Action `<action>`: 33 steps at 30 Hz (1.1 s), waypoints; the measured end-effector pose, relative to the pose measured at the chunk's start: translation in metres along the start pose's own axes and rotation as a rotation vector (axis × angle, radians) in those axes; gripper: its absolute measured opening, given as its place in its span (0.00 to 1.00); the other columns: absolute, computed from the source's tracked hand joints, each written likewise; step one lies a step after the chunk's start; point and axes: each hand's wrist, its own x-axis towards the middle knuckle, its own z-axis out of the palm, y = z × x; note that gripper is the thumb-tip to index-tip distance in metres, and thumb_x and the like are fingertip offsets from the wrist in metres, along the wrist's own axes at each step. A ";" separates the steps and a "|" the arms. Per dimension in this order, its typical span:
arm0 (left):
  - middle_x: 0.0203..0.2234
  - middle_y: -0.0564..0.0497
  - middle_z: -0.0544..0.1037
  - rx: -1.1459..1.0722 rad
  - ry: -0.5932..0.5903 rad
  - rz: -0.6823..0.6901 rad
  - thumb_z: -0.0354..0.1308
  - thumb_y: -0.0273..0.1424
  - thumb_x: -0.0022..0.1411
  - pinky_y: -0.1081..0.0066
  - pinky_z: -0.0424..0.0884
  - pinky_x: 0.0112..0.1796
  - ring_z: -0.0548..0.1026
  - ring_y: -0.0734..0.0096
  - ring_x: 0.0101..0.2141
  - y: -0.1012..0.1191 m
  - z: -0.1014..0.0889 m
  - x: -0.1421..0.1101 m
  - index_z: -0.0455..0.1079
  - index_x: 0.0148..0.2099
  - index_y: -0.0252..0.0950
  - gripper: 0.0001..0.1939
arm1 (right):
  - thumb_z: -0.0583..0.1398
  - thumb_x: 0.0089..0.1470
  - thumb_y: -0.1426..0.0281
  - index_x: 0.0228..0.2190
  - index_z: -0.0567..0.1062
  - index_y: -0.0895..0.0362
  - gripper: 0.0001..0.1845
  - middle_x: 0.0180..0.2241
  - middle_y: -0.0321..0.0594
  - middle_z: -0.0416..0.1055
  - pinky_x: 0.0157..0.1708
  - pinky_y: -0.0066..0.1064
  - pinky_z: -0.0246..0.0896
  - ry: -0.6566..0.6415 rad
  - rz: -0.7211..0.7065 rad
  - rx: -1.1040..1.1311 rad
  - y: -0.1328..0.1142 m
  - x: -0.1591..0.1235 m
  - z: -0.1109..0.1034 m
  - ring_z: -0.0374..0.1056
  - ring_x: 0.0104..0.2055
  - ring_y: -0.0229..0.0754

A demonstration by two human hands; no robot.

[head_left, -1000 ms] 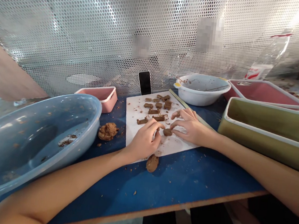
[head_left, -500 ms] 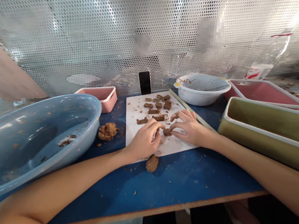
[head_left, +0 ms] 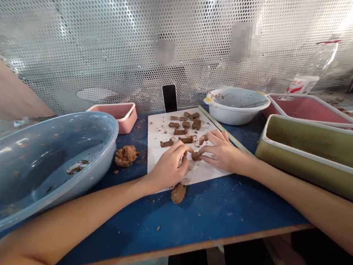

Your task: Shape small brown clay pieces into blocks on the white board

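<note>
A small lump of brown clay (head_left: 196, 156) lies on the white board (head_left: 154, 163), between my two hands. My right hand (head_left: 220, 151) reaches in from the right, with its thumb and a fingertip pinching the lump's right side. From the left, my left hand (head_left: 171, 165) is curled, its index finger and thumb bent against the lump's left end; its other fingers are partly hidden. Farther back on the board sit several shaped clay pieces (head_left: 180, 132), some like short bars with raised ends. A rounded clay ball (head_left: 178, 193) rests at the board's front edge.
A rough clay lump (head_left: 126, 156) sits beside the large blue basin (head_left: 103, 119) at left. Behind are a small pink box (head_left: 128, 119), a phone (head_left: 169, 98) and a white basin (head_left: 232, 115). A green trough (head_left: 287, 153) and a stick (head_left: 223, 128) lie right.
The view has shifted slightly. Both hands stay at the small clay lump, with only slight finger movement; the other pieces remain in place.
</note>
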 end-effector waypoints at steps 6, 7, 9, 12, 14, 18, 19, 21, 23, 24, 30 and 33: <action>0.42 0.50 0.72 -0.009 -0.010 -0.009 0.51 0.18 0.71 0.67 0.66 0.36 0.68 0.70 0.32 -0.002 0.001 -0.001 0.70 0.51 0.38 0.14 | 0.60 0.75 0.62 0.42 0.87 0.48 0.14 0.51 0.49 0.74 0.50 0.46 0.58 0.002 -0.040 -0.032 -0.001 0.001 -0.002 0.66 0.56 0.55; 0.42 0.50 0.72 -0.009 -0.009 -0.007 0.51 0.19 0.71 0.67 0.67 0.36 0.69 0.70 0.32 -0.002 0.001 -0.001 0.70 0.51 0.38 0.14 | 0.60 0.75 0.62 0.42 0.87 0.48 0.14 0.51 0.49 0.74 0.50 0.46 0.58 0.001 -0.044 -0.038 -0.001 0.001 -0.002 0.66 0.56 0.55; 0.42 0.50 0.72 -0.008 -0.006 -0.001 0.51 0.19 0.71 0.67 0.67 0.37 0.70 0.69 0.34 -0.003 0.001 -0.002 0.70 0.51 0.38 0.13 | 0.60 0.75 0.63 0.43 0.87 0.48 0.14 0.52 0.49 0.75 0.50 0.47 0.58 -0.006 -0.051 -0.049 -0.001 0.001 -0.004 0.66 0.56 0.56; 0.41 0.50 0.72 -0.003 -0.003 0.003 0.51 0.19 0.71 0.67 0.67 0.37 0.69 0.69 0.33 -0.002 0.001 -0.001 0.70 0.50 0.38 0.12 | 0.61 0.73 0.62 0.45 0.87 0.48 0.12 0.55 0.50 0.75 0.52 0.50 0.59 -0.018 -0.061 -0.070 0.000 -0.001 -0.008 0.65 0.58 0.59; 0.42 0.49 0.72 -0.002 -0.008 0.005 0.51 0.19 0.72 0.67 0.67 0.36 0.68 0.70 0.32 -0.002 0.001 -0.001 0.71 0.50 0.38 0.12 | 0.62 0.72 0.61 0.46 0.86 0.50 0.13 0.55 0.52 0.75 0.52 0.51 0.59 -0.004 -0.070 -0.093 0.001 -0.002 -0.010 0.65 0.59 0.61; 0.44 0.48 0.73 0.006 -0.017 0.019 0.51 0.19 0.73 0.66 0.72 0.40 0.72 0.69 0.34 -0.003 0.001 -0.001 0.74 0.51 0.37 0.13 | 0.61 0.73 0.61 0.46 0.84 0.54 0.13 0.54 0.54 0.75 0.52 0.51 0.60 0.032 -0.079 -0.139 0.002 -0.001 -0.015 0.66 0.58 0.61; 0.44 0.47 0.73 0.016 -0.027 0.031 0.51 0.19 0.73 0.65 0.73 0.43 0.73 0.67 0.37 -0.003 0.001 -0.001 0.75 0.51 0.37 0.14 | 0.61 0.73 0.62 0.46 0.84 0.54 0.13 0.53 0.53 0.75 0.52 0.51 0.60 0.032 -0.082 -0.143 0.002 -0.001 -0.015 0.66 0.58 0.60; 0.45 0.45 0.73 0.049 -0.051 0.076 0.52 0.20 0.74 0.61 0.75 0.48 0.75 0.62 0.44 -0.005 0.002 -0.001 0.77 0.53 0.37 0.15 | 0.61 0.73 0.63 0.45 0.84 0.53 0.12 0.53 0.52 0.75 0.51 0.50 0.60 0.027 -0.095 -0.145 0.002 -0.001 -0.016 0.66 0.58 0.60; 0.46 0.44 0.72 0.097 -0.072 0.126 0.53 0.20 0.75 0.57 0.75 0.53 0.74 0.58 0.48 -0.006 0.003 -0.001 0.79 0.56 0.37 0.16 | 0.61 0.73 0.63 0.45 0.84 0.52 0.11 0.53 0.51 0.75 0.51 0.50 0.60 0.020 -0.107 -0.147 0.002 -0.001 -0.015 0.66 0.58 0.59; 0.46 0.43 0.72 0.122 -0.078 0.141 0.53 0.21 0.76 0.55 0.74 0.54 0.73 0.56 0.49 -0.007 0.003 -0.001 0.79 0.56 0.37 0.17 | 0.61 0.73 0.63 0.45 0.84 0.51 0.11 0.54 0.51 0.75 0.51 0.51 0.60 0.015 -0.109 -0.149 0.003 -0.001 -0.015 0.66 0.58 0.60; 0.49 0.42 0.71 0.202 -0.100 0.166 0.51 0.19 0.77 0.49 0.71 0.58 0.68 0.53 0.52 -0.008 0.003 -0.001 0.82 0.57 0.40 0.21 | 0.62 0.72 0.66 0.43 0.84 0.52 0.10 0.53 0.52 0.75 0.53 0.52 0.60 -0.008 -0.068 -0.153 0.006 -0.002 -0.011 0.66 0.59 0.61; 0.51 0.41 0.70 0.228 -0.112 0.153 0.53 0.20 0.77 0.48 0.72 0.58 0.67 0.51 0.54 -0.008 0.004 -0.001 0.82 0.58 0.41 0.20 | 0.62 0.71 0.66 0.47 0.83 0.52 0.09 0.54 0.51 0.76 0.53 0.50 0.60 0.003 -0.073 -0.170 0.006 -0.002 -0.010 0.65 0.58 0.59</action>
